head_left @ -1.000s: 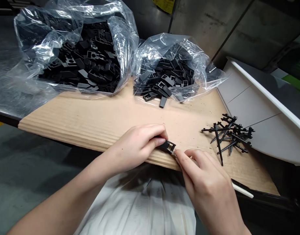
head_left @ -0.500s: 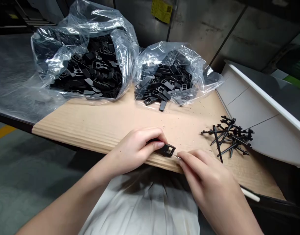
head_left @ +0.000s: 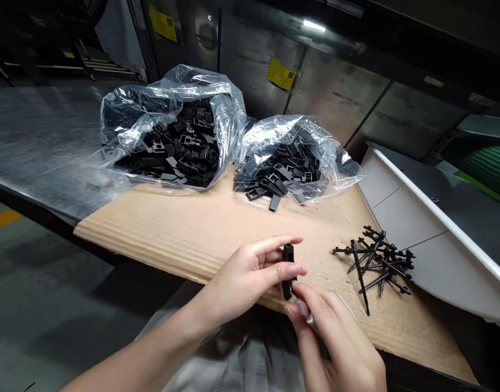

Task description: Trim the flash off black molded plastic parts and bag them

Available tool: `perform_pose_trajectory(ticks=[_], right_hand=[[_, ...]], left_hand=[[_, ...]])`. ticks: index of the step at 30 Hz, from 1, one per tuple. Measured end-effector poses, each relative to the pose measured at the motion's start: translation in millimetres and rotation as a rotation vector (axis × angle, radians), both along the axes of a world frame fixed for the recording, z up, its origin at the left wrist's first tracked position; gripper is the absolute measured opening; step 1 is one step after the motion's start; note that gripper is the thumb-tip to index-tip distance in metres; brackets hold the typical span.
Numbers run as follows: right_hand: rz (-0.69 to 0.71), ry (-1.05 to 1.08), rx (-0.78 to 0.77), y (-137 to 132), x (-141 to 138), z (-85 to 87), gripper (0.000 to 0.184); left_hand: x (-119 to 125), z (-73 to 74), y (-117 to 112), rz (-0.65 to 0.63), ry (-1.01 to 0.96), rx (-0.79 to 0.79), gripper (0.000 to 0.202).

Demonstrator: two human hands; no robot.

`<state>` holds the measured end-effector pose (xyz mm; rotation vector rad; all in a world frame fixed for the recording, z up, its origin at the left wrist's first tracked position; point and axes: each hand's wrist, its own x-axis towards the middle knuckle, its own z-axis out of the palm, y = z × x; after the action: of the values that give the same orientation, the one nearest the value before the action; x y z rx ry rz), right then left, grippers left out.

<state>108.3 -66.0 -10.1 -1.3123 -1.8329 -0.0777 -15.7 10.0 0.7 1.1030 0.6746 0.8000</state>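
My left hand (head_left: 250, 275) pinches a small black plastic piece (head_left: 288, 267) between thumb and forefinger and holds it on edge above the near rim of a cardboard sheet (head_left: 201, 228). My right hand (head_left: 335, 343) is closed just below the piece, fingertips against its lower end, with a thin pale tool mostly hidden in the fingers. A pile of thin black sprue sticks (head_left: 376, 261) lies to the right on the cardboard.
Two clear plastic bags full of black parts stand at the back, a large one (head_left: 172, 136) and a smaller one (head_left: 290, 158), with a few loose parts (head_left: 270, 198) spilled in front. A white and grey slanted panel (head_left: 429, 218) borders the right side.
The black piece has been lifted off the cardboard edge and turned upright. My right hand moved in under it. The view has tilted upward.
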Motion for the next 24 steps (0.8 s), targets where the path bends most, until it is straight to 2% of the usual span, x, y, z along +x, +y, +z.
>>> perform_pose_trajectory(ticks=[2, 4, 6, 9, 13, 17, 20, 24], right_hand=[[0.013, 0.047, -0.044, -2.0, 4.7, 0.4, 0.022], [-0.104, -0.005, -0.069, -3.5, 13.7, 2.4, 0.022], [-0.157, -0.098, -0.093, -3.7, 23.1, 3.3, 0.025], [-0.098, -0.105, -0.179, -2.7, 28.8, 0.7, 0.033], [-0.087, 0.028, -0.208, -2.2, 22.3, -6.1, 0.024], [-0.052, 0.072, -0.155, -1.7, 23.0, -9.1, 0.021], [-0.018, -0.019, -0.114, -0.6, 28.8, -9.4, 0.022], [-0.032, 0.006, -0.134, -1.0, 30.5, -10.7, 0.021]], left_hand=[[-2.7, -0.5, -1.6, 0.050, 0.013, 0.054, 0.030], [-4.2, -0.8, -3.5, 0.057, 0.063, 0.114, 0.018], [-3.8, -1.3, -5.2, 0.058, 0.156, 0.196, 0.012], [-1.7, -2.3, -6.8, 0.126, 0.268, 0.360, 0.011], [-0.6, -4.6, -6.8, 0.169, 0.282, 0.527, 0.016], [-1.6, -6.9, -4.7, 0.201, 0.300, 0.606, 0.017], [-1.7, -8.0, -3.7, 0.225, 0.310, 0.649, 0.016], [-1.0, -7.3, -3.8, 0.222, 0.332, 0.670, 0.015]])
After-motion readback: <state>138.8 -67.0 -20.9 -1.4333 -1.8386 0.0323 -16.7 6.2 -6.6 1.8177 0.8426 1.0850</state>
